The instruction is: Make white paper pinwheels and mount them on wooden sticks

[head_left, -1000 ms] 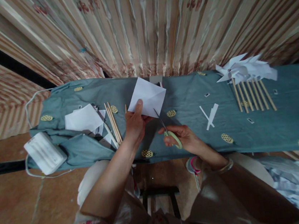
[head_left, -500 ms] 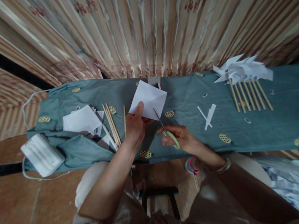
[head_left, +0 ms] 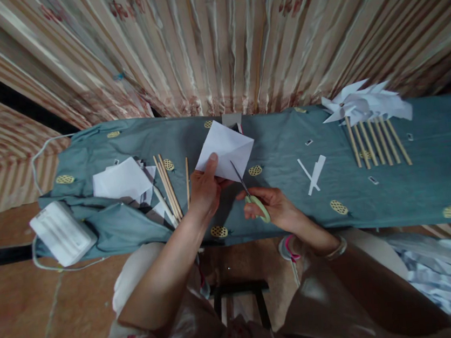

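My left hand pinches a square sheet of white paper near its lower left, thumb on top and fingers underneath. Faint creases run across the sheet. Scissors with light green handles are in my right hand, fingers closed round the loops. Their blades lie over the paper's lower corner, with the tips pointing up and left toward its middle. Whether the blades are cutting into the sheet at this instant is hard to make out.
White paper pinwheels on wooden sticks lie at the right of the green cloth. Narrow paper strips are nearer. Left are stacked paper sheets, loose sticks and a white power strip. A pleated curtain hangs behind.
Almost nothing differs. The paper has shifted very slightly to the right, and the scissors and both hands keep nearly the same place.
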Demonstrator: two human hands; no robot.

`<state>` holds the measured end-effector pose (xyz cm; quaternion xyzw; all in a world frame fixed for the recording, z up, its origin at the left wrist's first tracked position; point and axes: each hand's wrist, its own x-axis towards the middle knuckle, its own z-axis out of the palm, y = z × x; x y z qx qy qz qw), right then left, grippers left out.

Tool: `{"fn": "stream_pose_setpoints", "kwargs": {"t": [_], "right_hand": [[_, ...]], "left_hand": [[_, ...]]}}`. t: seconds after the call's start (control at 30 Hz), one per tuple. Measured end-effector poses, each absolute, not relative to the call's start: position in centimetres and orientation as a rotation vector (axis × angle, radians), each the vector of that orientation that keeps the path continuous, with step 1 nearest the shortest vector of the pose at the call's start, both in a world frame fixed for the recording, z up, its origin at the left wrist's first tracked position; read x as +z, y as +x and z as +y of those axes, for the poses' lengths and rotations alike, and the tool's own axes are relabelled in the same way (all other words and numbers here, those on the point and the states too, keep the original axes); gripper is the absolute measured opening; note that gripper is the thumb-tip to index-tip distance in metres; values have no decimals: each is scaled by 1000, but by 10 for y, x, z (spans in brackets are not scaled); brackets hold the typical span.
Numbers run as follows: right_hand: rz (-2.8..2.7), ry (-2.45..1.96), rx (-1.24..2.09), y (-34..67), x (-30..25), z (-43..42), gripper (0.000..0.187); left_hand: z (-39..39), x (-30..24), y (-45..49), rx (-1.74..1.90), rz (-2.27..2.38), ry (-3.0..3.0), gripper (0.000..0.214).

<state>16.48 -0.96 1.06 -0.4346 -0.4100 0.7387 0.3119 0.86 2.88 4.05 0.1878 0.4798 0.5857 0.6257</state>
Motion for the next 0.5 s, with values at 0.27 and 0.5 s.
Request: {"fn": "stream_pose_setpoints", "kwargs": {"t": [0.27, 0.5], "right_hand": [[-1164, -1165, 1897, 166, 10, -9, 48], [-1162, -1164, 1871, 165, 11, -9, 47]], "left_hand": [[28, 36, 9, 1338, 1089, 454, 29], [27, 37, 11, 1335, 1080, 452, 28]]}}
